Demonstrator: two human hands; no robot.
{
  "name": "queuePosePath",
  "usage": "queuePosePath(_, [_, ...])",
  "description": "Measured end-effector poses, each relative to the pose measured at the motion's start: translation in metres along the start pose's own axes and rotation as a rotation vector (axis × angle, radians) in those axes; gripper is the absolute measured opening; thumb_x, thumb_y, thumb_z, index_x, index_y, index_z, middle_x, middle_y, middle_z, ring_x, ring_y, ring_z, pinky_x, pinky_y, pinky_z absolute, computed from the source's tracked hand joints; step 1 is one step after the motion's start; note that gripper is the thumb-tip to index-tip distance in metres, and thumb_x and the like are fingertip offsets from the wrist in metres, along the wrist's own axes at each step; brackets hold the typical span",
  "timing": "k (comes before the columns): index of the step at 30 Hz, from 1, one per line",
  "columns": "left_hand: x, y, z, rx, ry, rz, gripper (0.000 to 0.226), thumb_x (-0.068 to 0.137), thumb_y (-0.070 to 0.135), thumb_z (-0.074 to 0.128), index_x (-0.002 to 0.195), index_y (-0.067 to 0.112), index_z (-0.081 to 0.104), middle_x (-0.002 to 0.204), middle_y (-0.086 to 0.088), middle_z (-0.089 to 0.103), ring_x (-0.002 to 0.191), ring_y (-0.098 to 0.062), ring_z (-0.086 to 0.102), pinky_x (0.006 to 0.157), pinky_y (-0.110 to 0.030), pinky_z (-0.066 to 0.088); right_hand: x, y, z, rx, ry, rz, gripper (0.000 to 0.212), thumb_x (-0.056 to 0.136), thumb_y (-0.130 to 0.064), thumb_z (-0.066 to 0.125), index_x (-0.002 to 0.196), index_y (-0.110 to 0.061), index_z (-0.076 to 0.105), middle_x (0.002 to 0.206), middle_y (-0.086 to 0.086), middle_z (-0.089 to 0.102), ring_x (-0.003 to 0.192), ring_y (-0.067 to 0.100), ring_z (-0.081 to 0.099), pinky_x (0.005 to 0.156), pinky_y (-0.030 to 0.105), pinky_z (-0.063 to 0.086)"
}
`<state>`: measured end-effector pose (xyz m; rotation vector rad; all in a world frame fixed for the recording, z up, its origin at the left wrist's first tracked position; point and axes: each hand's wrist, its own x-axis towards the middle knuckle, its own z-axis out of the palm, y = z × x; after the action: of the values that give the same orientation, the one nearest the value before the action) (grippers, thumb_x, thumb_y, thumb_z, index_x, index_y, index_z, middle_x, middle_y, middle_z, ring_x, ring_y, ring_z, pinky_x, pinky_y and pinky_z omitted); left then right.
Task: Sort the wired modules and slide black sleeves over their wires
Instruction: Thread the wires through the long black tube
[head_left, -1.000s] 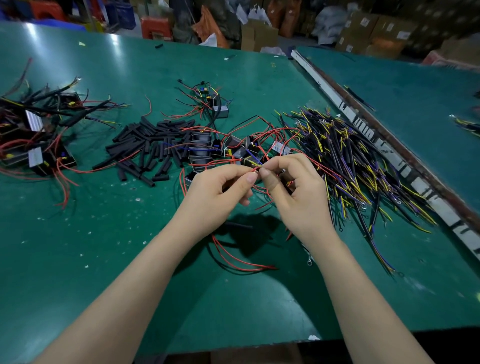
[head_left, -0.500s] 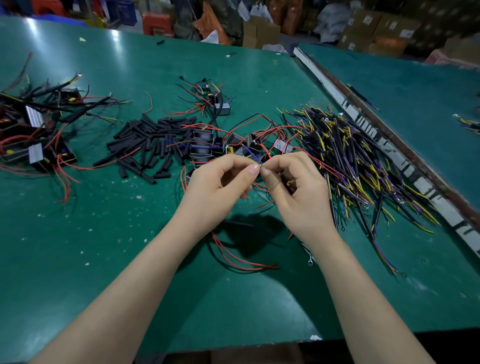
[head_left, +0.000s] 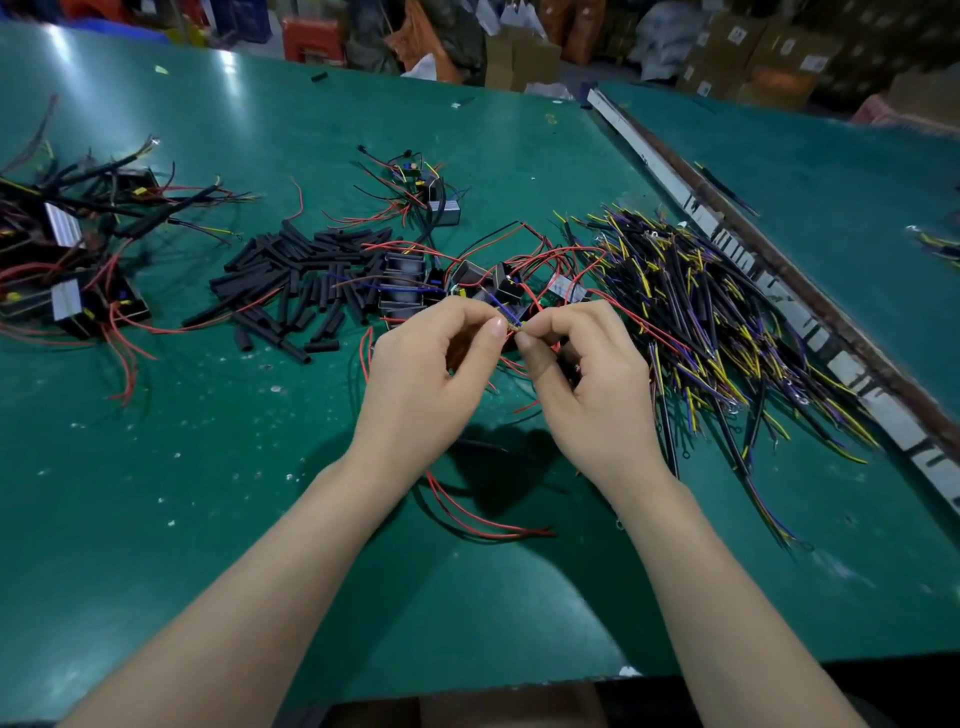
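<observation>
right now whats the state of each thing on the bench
left hand: pinching thin wires
right hand: pinching the same wires
black sleeves: loose pile, unused
wired modules: clustered, wires tangled
sleeved wires: heaped at right
finished modules: piled at left

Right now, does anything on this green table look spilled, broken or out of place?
Nothing looks broken. One black sleeve lies alone at the far edge of the table, well away from the sleeve pile. White flecks dot the mat near the hands, left hand and right hand.
</observation>
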<state>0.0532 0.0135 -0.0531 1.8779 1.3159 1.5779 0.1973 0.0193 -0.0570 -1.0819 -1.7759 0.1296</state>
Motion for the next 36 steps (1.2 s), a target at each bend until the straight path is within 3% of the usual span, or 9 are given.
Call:
queuePosePath(3, [-0.001, 0.001, 0.003, 0.137, 0.087, 0.032, 0.012, 0.09, 0.018, 0.057, 0.085, 0.011, 0.065, 0.074, 0.008, 0.062, 0.067, -0.005, 0.052, 0.066, -0.017, 0.04, -0.002, -0.004, 0.003, -0.073, -0.013, -0.01, 0.014, 0.093, -0.019, 0.057, 0.094, -0.008, 0.066, 0.095, 0.002, 0.059, 0.078, 0.01, 0.054, 0.063, 0.038, 0.049])
queuePosePath(7, [-0.001, 0.004, 0.01, 0.344, 0.065, -0.065, 0.013, 0.09, 0.021, 0.057, 0.084, 0.011, 0.063, 0.079, 0.0, 0.063, 0.077, -0.023, 0.057, 0.07, -0.04, 0.044, -0.001, -0.005, 0.007, -0.422, 0.071, -0.177, 0.016, 0.091, -0.018, 0.055, 0.09, -0.012, 0.071, 0.092, 0.004, 0.065, 0.072, 0.025, 0.061, 0.052, 0.029, 0.043])
queuePosePath(11, [0.004, 0.003, 0.005, 0.402, -0.158, -0.012, 0.011, 0.087, 0.021, 0.057, 0.086, 0.013, 0.065, 0.076, 0.004, 0.058, 0.078, -0.025, 0.057, 0.072, -0.04, 0.046, 0.0, 0.008, -0.001, -0.51, 0.071, -0.286, 0.011, 0.084, -0.009, 0.065, 0.086, -0.016, 0.073, 0.089, 0.003, 0.066, 0.075, 0.025, 0.061, 0.062, 0.035, 0.033])
queuePosePath(15, [0.007, -0.005, -0.009, 0.258, -0.333, 0.031, 0.007, 0.085, 0.015, 0.061, 0.082, 0.013, 0.068, 0.066, 0.009, 0.057, 0.065, -0.011, 0.051, 0.066, -0.027, 0.041, -0.001, 0.014, -0.006, -0.396, -0.017, -0.255, 0.01, 0.081, -0.01, 0.072, 0.086, -0.018, 0.075, 0.088, 0.002, 0.064, 0.079, 0.018, 0.058, 0.066, 0.035, 0.029])
queuePosePath(19, [0.009, -0.005, -0.012, -0.072, -0.41, -0.12, 0.019, 0.091, 0.012, 0.061, 0.074, 0.023, 0.059, 0.054, 0.013, 0.048, 0.048, 0.0, 0.04, 0.051, -0.014, 0.033, 0.003, 0.016, -0.009, -0.178, -0.045, -0.189, 0.008, 0.084, -0.012, 0.068, 0.089, -0.012, 0.075, 0.088, -0.001, 0.055, 0.077, 0.015, 0.056, 0.066, 0.043, 0.042])
queuePosePath(22, [0.01, -0.002, -0.013, -0.272, -0.39, -0.191, 0.019, 0.093, 0.011, 0.058, 0.076, 0.02, 0.06, 0.048, 0.01, 0.045, 0.045, -0.005, 0.038, 0.047, -0.017, 0.032, 0.004, 0.015, -0.006, -0.044, -0.045, -0.14, 0.009, 0.085, -0.011, 0.067, 0.09, -0.008, 0.074, 0.09, -0.004, 0.052, 0.079, 0.013, 0.054, 0.064, 0.053, 0.047])
queuePosePath(27, [0.008, -0.002, -0.004, -0.429, -0.209, -0.319, 0.02, 0.095, 0.007, 0.052, 0.078, 0.017, 0.057, 0.044, 0.011, 0.045, 0.042, -0.004, 0.039, 0.045, -0.014, 0.032, 0.0, 0.01, 0.001, -0.014, -0.052, -0.117, 0.011, 0.087, -0.013, 0.066, 0.091, -0.006, 0.072, 0.09, 0.005, 0.06, 0.081, 0.022, 0.059, 0.065, 0.053, 0.047])
queuePosePath(31, [0.006, -0.006, -0.001, -0.258, -0.137, -0.244, 0.021, 0.094, 0.011, 0.055, 0.077, 0.023, 0.057, 0.044, 0.011, 0.047, 0.043, -0.003, 0.041, 0.048, -0.018, 0.036, 0.0, 0.007, 0.001, -0.077, -0.073, -0.169, 0.01, 0.088, -0.01, 0.065, 0.091, -0.003, 0.071, 0.089, 0.008, 0.06, 0.076, 0.025, 0.059, 0.06, 0.049, 0.046])
queuePosePath(36, [0.005, -0.009, 0.0, -0.097, -0.17, -0.165, 0.011, 0.084, 0.03, 0.055, 0.073, 0.029, 0.055, 0.048, 0.012, 0.049, 0.045, -0.005, 0.042, 0.052, -0.025, 0.037, 0.0, 0.007, -0.005, -0.229, 0.029, -0.191, 0.008, 0.088, -0.014, 0.064, 0.089, -0.011, 0.072, 0.091, 0.003, 0.063, 0.083, 0.015, 0.056, 0.066, 0.042, 0.039])
